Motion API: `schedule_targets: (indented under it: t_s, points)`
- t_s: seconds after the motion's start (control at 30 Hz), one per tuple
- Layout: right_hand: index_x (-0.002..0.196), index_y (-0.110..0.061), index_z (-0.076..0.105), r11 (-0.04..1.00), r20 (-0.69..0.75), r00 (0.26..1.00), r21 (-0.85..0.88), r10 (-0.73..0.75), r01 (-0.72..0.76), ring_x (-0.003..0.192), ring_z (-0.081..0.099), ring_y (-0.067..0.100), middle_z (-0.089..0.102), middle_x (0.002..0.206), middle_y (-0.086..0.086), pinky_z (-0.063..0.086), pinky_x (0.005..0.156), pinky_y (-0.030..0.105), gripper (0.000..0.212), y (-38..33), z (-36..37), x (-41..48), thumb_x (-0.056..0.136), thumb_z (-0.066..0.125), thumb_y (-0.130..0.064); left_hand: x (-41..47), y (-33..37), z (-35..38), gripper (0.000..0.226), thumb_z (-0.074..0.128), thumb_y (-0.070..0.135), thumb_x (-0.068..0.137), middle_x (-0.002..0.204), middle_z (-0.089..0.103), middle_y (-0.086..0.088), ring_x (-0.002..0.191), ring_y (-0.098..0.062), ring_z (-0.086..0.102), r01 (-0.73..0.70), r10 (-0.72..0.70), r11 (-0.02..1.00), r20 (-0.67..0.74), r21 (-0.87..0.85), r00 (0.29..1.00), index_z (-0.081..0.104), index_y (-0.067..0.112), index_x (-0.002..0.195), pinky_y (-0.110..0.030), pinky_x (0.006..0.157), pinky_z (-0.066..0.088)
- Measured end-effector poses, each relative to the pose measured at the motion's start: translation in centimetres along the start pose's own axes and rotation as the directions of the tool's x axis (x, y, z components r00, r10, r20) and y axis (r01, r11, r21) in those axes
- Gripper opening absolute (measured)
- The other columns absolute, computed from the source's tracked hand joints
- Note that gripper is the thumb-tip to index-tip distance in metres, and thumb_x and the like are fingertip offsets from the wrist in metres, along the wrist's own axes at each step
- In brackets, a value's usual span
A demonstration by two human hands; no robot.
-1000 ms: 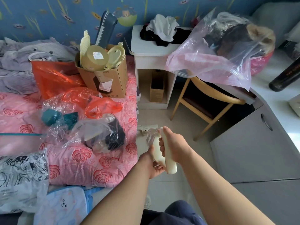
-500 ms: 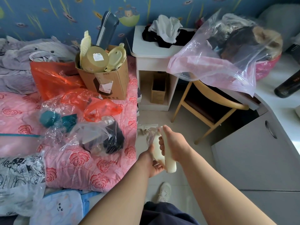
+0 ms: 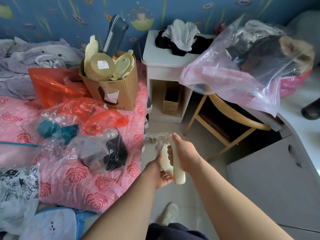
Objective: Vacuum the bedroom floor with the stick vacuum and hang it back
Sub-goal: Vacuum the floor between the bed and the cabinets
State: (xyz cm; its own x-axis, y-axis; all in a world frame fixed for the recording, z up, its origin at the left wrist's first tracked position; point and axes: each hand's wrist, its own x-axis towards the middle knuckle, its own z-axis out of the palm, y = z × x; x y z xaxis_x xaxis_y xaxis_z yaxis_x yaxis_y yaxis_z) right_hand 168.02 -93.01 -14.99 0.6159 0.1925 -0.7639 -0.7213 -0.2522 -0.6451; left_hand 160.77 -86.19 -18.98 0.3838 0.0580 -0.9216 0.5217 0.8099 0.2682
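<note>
I hold the cream-white stick vacuum by its handle out in front of me, over the tiled floor between the bed and the cabinets. My right hand is wrapped around the grip from the right. My left hand cups the body from below and the left. The vacuum's white floor head rests on the tiles just beyond my hands; the tube between is hidden by my hands.
A pink rose-print bed loaded with plastic bags and a cardboard box lies left. A white nightstand stands ahead, a wooden chair and grey cabinet right. My shoe shows below.
My hands keep the same hold on the vacuum. The view has crept forward slightly, and my white shoe has come further into sight at the bottom.
</note>
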Motion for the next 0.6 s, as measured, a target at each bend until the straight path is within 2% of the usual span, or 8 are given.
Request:
schedule_targets:
  t_s: [0.2,0.47,0.6]
  points:
    - [0.065,-0.006,0.058,1.0,0.02,1.0,-0.027,0.005,-0.005,0.045,0.046,0.022,0.054,0.052,0.004,0.04,0.051,0.027,0.044,-1.7,-0.8,1.5,0.093,0.054,-0.04,0.9,1.0,2.0,0.037,0.059,0.039,0.095,0.085,0.063,-0.019,0.078,-0.03,0.064,-0.018,0.018,1.0,-0.035,0.002,0.999,0.059,0.003,0.086,-0.048,0.094,0.052]
    - [0.066,-0.007,0.056,1.0,0.056,0.998,-0.001,-0.012,0.012,0.042,0.043,0.019,0.052,0.051,0.004,0.036,0.048,0.026,0.043,-3.4,-2.1,3.3,0.095,0.053,-0.038,2.1,1.9,4.0,0.035,0.061,0.037,0.094,0.088,0.064,-0.021,0.086,-0.032,0.064,-0.024,0.024,0.999,-0.014,-0.038,1.0,0.059,0.002,0.089,-0.049,0.096,0.051]
    - [0.068,-0.006,0.057,1.0,0.052,0.998,-0.007,-0.018,0.018,0.042,0.043,0.019,0.051,0.051,0.004,0.036,0.048,0.025,0.043,-3.9,-2.4,3.7,0.096,0.053,-0.038,2.6,2.1,4.6,0.036,0.061,0.039,0.094,0.088,0.064,-0.02,0.087,-0.032,0.064,-0.021,0.021,0.999,-0.008,-0.041,1.0,0.059,0.003,0.089,-0.049,0.093,0.053]
